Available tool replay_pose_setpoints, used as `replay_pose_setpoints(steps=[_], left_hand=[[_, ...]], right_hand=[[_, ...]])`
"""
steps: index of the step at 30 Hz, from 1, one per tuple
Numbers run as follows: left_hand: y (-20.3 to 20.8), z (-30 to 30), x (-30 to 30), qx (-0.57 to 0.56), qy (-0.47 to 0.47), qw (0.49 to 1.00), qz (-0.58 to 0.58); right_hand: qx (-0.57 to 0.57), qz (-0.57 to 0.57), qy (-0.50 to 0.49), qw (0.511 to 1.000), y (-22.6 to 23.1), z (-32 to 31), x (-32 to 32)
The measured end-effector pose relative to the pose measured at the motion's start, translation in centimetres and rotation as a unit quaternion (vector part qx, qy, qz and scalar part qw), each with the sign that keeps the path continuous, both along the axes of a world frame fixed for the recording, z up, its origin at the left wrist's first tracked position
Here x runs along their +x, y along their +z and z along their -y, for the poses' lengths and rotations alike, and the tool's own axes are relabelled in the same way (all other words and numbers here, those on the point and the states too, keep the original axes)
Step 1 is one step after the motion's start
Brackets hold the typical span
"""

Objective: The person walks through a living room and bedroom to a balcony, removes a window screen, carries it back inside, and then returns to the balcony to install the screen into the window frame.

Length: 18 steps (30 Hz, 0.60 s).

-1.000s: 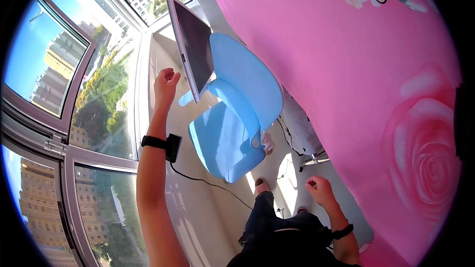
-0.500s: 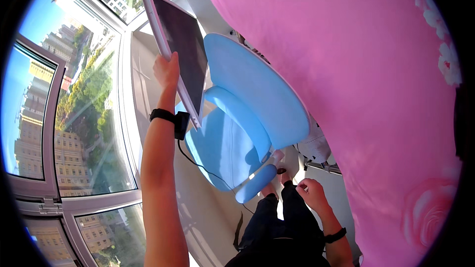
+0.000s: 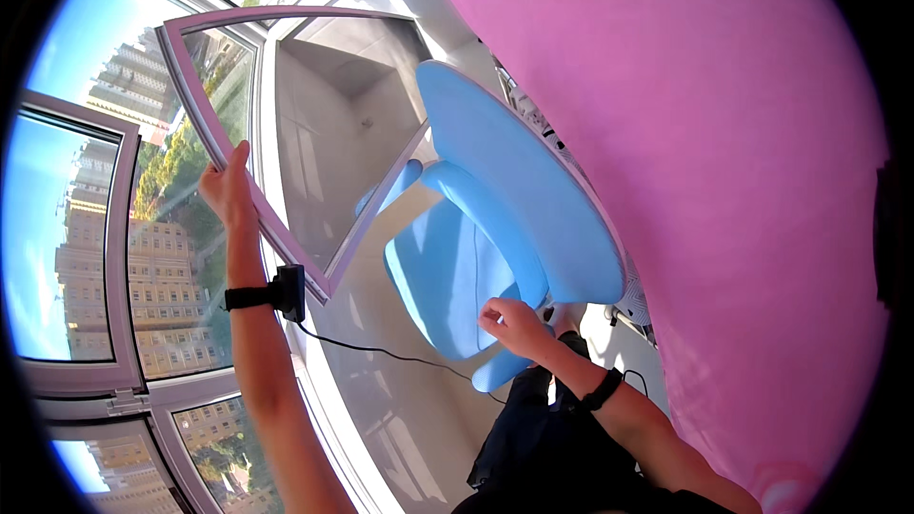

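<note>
A framed window screen (image 3: 333,114) with dark see-through mesh and a pale frame is held up at an angle, between the windows and a blue chair (image 3: 519,186). My left hand (image 3: 228,188) is closed round the long side of its frame, with the thumb pointing up along it. The screen's lower corner hangs beside the chair seat (image 3: 433,276). My right hand (image 3: 519,326) hovers over the seat's near side with curled fingers, and nothing shows in it. Each wrist wears a black band; a dark cable runs from the left one.
Windows (image 3: 76,238) line the left side, with buildings and trees outside. A pink cloth (image 3: 724,209) covers a large surface on the right. The chair stands between the window wall and this cloth. My legs (image 3: 533,428) are close to the chair's armrest (image 3: 500,371).
My left hand has moved left, swinging the screen toward the windows and turning its mesh face more into view. My right hand has risen leftward from beside my legs to over the seat.
</note>
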<state>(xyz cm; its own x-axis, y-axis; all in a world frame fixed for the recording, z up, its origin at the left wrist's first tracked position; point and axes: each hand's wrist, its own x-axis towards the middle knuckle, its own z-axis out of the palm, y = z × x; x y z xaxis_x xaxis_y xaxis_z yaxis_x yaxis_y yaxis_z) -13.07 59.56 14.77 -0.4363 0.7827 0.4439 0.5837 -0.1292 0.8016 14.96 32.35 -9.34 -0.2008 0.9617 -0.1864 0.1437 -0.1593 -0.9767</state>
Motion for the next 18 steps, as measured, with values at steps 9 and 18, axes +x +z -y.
replay_pose_setpoints(steps=[9,18], left_hand=[[9.3,14.7,-3.6,0.043,0.055,0.997,-0.026],[10.2,31.4,1.2,0.049,0.181,0.981,-0.038]], right_hand=[[-0.365,-0.420,-0.011,0.831,-0.9,-10.8,-14.8],[-0.452,-0.606,-0.097,0.647,-2.7,-13.6,-18.0]])
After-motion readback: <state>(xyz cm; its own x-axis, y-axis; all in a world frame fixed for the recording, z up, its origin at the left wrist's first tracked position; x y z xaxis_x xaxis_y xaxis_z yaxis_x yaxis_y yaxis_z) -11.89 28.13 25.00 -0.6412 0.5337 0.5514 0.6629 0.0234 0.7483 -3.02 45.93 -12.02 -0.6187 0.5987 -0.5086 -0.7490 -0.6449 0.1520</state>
